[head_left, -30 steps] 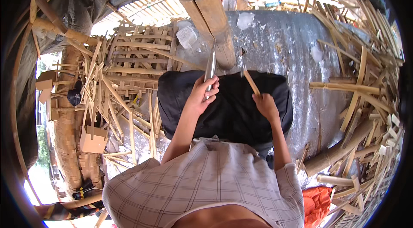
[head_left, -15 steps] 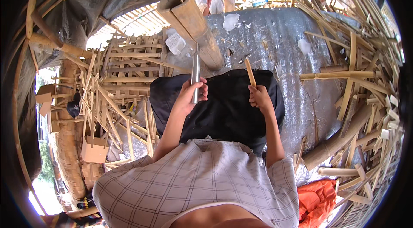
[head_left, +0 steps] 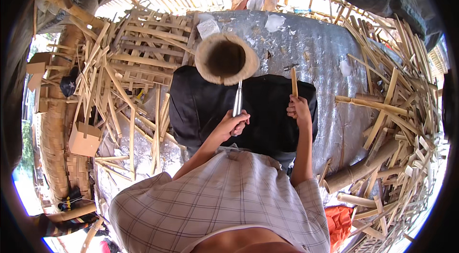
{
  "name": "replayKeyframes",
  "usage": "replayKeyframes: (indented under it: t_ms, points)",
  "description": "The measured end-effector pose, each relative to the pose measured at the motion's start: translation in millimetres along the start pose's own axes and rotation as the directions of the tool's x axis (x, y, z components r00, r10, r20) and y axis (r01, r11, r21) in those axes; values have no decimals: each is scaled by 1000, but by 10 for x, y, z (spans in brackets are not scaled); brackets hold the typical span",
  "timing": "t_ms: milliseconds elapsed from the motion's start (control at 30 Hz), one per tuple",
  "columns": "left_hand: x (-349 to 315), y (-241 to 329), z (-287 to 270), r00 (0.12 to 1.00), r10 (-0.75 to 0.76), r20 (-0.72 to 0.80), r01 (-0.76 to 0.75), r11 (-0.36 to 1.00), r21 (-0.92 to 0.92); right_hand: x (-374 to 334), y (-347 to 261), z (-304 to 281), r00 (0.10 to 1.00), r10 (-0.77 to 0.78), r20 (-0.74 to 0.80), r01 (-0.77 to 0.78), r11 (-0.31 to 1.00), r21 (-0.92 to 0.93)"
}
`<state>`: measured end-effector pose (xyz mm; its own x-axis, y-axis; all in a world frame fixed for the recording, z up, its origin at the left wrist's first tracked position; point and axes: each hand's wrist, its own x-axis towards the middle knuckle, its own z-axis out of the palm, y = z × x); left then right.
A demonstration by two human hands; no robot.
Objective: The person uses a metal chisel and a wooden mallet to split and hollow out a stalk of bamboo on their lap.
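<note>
In front of me a thick bamboo tube (head_left: 252,59) stands on end, its round hollow mouth facing up at me. My left hand (head_left: 234,124) is closed round a shiny metal chisel (head_left: 238,99), held upright below the tube. The chisel's thin tip reaches the near rim, on the right of its lowest part; whether it touches, I cannot tell. Farther right, my right hand (head_left: 300,108) grips a hammer (head_left: 294,82) by its wooden handle, with the small dark head raised and apart from the bamboo. A black cloth (head_left: 272,114) covers my lap beneath both hands.
Split bamboo strips (head_left: 382,105) lie heaped along the right, and more strips (head_left: 117,90) lie on the left by a woven bamboo lattice (head_left: 148,45). A silvery sheet (head_left: 325,57) covers the ground ahead. A cardboard box (head_left: 84,139) sits at left, orange cloth (head_left: 338,224) at lower right.
The bamboo tube leaned away with its slit side showing; now its open mouth faces me. My left hand and the chisel have come lower and to the right, with the tip at the rim.
</note>
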<state>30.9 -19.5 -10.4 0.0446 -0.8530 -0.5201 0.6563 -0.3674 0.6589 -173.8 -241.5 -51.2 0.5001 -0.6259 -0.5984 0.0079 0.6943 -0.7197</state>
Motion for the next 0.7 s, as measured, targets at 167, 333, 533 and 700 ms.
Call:
replayKeyframes:
  t_ms: [167, 333, 533, 700]
  points:
    - [17, -363, -158, 999, -13, -51, 14, 999, 35, 25, -13, 59, 998, 10, -56, -13, 999, -39]
    - [9, -670, -256, 984, 122, -126, -107, 987, 121, 27, -12, 36, 995, 13, -100, -21, 997, -78]
    - [-100, -737, -304, 987, 152, -50, -146, 984, 106, -150, 211, 160, 945, -258, -200, 191, 933, -304]
    - [-85, -777, -378, 989, 136, -63, -131, 989, 73, -161, 285, 382, 924, -308, -228, 243, 931, -274]
